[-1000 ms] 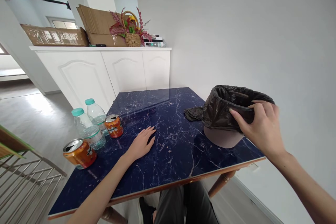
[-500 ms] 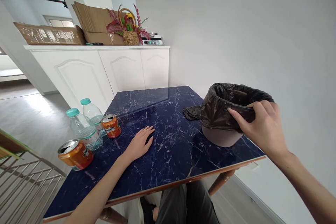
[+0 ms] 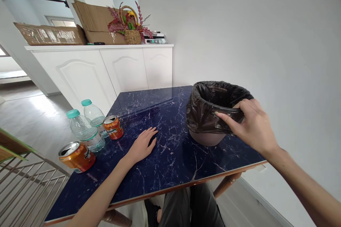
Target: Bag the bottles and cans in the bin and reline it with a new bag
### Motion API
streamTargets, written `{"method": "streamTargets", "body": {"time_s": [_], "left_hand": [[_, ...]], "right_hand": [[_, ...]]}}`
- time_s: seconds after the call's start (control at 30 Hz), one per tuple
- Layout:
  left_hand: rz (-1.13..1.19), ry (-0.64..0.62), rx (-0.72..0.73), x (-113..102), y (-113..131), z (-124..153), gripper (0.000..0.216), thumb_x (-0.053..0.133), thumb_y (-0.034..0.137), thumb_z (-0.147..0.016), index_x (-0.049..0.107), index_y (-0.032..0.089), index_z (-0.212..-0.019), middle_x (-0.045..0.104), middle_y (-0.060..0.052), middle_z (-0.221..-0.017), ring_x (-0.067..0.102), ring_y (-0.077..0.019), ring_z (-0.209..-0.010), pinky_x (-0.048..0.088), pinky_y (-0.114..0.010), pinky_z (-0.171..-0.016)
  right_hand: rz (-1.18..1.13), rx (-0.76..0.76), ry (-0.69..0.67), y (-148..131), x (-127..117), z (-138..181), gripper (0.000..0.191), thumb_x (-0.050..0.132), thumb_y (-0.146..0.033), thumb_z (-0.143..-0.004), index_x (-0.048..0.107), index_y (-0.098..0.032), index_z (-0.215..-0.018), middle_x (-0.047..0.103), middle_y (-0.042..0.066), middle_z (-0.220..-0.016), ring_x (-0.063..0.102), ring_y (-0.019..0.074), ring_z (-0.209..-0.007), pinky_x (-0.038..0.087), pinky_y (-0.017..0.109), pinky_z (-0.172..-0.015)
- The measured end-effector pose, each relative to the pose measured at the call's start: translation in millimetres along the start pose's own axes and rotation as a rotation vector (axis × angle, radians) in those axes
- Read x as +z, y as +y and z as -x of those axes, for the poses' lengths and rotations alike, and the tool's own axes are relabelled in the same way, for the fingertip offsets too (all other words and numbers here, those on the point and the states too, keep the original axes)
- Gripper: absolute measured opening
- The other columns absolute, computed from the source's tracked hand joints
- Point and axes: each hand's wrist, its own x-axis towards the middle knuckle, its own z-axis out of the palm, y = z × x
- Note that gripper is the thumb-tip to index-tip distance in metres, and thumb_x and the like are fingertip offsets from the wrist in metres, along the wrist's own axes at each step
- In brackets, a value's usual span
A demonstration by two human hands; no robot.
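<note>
My right hand (image 3: 254,126) pinches the near right rim of a trash can (image 3: 207,138) lined with a black plastic bag (image 3: 204,117). The thumb presses on the outside and the fingers reach over the rim. The can stands upright at the table's right side. My left hand (image 3: 144,144) lies flat on the dark blue marbled table (image 3: 170,163), holding nothing. Left of it are an orange soda can (image 3: 113,127), a second orange soda can (image 3: 77,156) nearer to me, and two clear bottles with teal caps, a front bottle (image 3: 86,131) and a rear bottle (image 3: 93,113).
A white cabinet (image 3: 128,67) stands behind the table, bearing cardboard boxes (image 3: 53,34) and a flower basket (image 3: 132,37). A metal rack (image 3: 29,181) is at the lower left. A bare wall (image 3: 239,35) rises on the right.
My right hand has moved left with the lined trash can, bringing it nearer the table's middle. The loose bag end at its left no longer shows. My left hand stays in place.
</note>
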Motion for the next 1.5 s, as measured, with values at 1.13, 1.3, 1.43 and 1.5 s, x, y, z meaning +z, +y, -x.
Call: {"method": "streamTargets", "body": {"time_s": [1.13,1.3,1.43,1.5], "left_hand": [[1.284,0.27,-0.488,-18,20,-18,0.083,0.035,0.081,-0.096,0.074,0.019,-0.134,0.08,-0.009,-0.129,0.067,-0.0399,-0.133,0.054,-0.052,-0.113],[1.319,0.333,-0.534,-16,20,-18,0.076,0.045,0.08,-0.094,0.074,0.021,-0.133,0.081,-0.007,-0.127,0.067,-0.0389,-0.134,0.055,-0.049,-0.113],[1.337,0.386,-0.576,-17,18,-18,0.072,0.05,0.079,-0.092,0.077,0.02,-0.124,0.081,-0.007,-0.125,0.066,-0.0391,-0.135,0.055,-0.049,-0.114],[1.346,0.416,-0.599,-18,15,-19,0.069,0.053,0.077,-0.092,0.078,0.02,-0.12,0.082,-0.008,-0.124,0.066,-0.0387,-0.136,0.054,-0.049,-0.115]], "right_hand": [[-0.584,-0.28,-0.279,-79,50,-52,0.043,0.08,-0.044,-0.095,0.044,-0.026,-0.08,0.054,-0.002,-0.077,0.05,0.0204,-0.075,0.038,0.034,-0.073],[-0.612,-0.263,-0.287,-79,52,-56,0.046,0.084,-0.043,-0.091,0.043,-0.026,-0.078,0.054,-0.003,-0.076,0.052,0.0202,-0.075,0.038,0.034,-0.072],[-0.621,-0.252,-0.287,-80,53,-58,0.047,0.084,-0.042,-0.091,0.042,-0.026,-0.078,0.053,-0.003,-0.075,0.05,0.0196,-0.075,0.04,0.034,-0.074],[-0.633,-0.251,-0.284,-79,53,-58,0.047,0.084,-0.041,-0.091,0.042,-0.026,-0.078,0.053,-0.003,-0.075,0.05,0.0197,-0.076,0.04,0.034,-0.074]]}}
